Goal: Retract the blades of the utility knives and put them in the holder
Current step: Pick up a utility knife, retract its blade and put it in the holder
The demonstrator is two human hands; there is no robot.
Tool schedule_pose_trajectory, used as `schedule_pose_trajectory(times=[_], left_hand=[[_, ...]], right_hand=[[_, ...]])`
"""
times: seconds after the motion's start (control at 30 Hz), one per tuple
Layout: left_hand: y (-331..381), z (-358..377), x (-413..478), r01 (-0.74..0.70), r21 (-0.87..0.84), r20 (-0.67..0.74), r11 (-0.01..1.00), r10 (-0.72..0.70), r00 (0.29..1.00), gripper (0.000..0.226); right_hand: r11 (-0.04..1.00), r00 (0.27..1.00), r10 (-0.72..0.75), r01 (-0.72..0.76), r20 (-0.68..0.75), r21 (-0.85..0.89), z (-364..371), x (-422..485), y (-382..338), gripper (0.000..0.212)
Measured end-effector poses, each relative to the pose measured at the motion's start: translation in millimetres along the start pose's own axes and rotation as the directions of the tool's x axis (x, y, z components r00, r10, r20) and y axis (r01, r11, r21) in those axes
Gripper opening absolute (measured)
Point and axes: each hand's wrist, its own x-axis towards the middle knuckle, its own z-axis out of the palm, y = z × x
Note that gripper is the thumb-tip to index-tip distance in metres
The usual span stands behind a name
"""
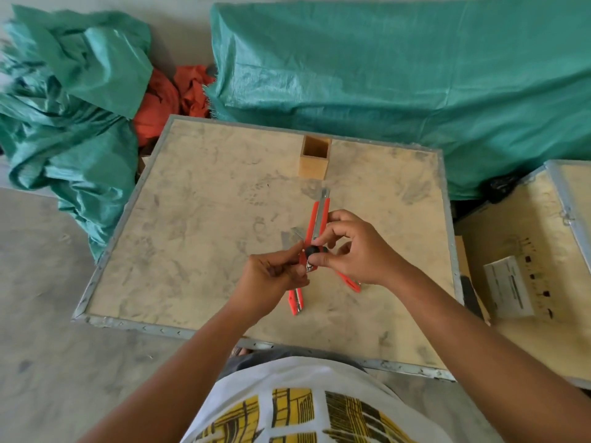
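Two red utility knives cross each other at the middle of the wooden board [198,238]. The longer knife [319,215] points away from me, and a short grey blade shows at its far tip. My left hand [271,279] grips its lower body. My right hand [355,251] pinches it higher up, with the thumb on the black slider [312,251]. The second knife [350,282] runs diagonally under my hands, its blade [296,233] sticking out at the upper left. I cannot tell whether it rests on the board. The square wooden holder [315,166] stands upright at the board's far edge.
The board has a metal rim [128,324]. A second crate with a white label [508,289] sits to the right. Green tarpaulin [383,75] and red cloth [166,97] lie behind the board. Grey floor is on the left.
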Motion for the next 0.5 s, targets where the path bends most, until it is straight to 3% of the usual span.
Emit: schedule_pose_trajectory(times=[0.17,0.3,0.5], left_hand=[[8.2,-27.6,4.5,-0.017,0.02,0.025,1.0,0.016,1.0,0.043],[17.7,-40.9,10.1,-0.042,0.015,0.065,0.999,0.041,0.997,0.045],[24.9,-48.8,25.1,-0.072,0.047,0.096,0.996,0.068,0.993,0.043]], right_hand=[[0.999,1.0,-0.003,0.003,-0.014,0.053,16.9,6.9,-13.8,0.028],[0.999,0.995,-0.001,0.007,-0.102,0.054,26.8,14.2,-24.9,0.016],[0.994,0.987,0.006,0.011,-0.161,0.109,26.5,21.7,-29.7,0.023]])
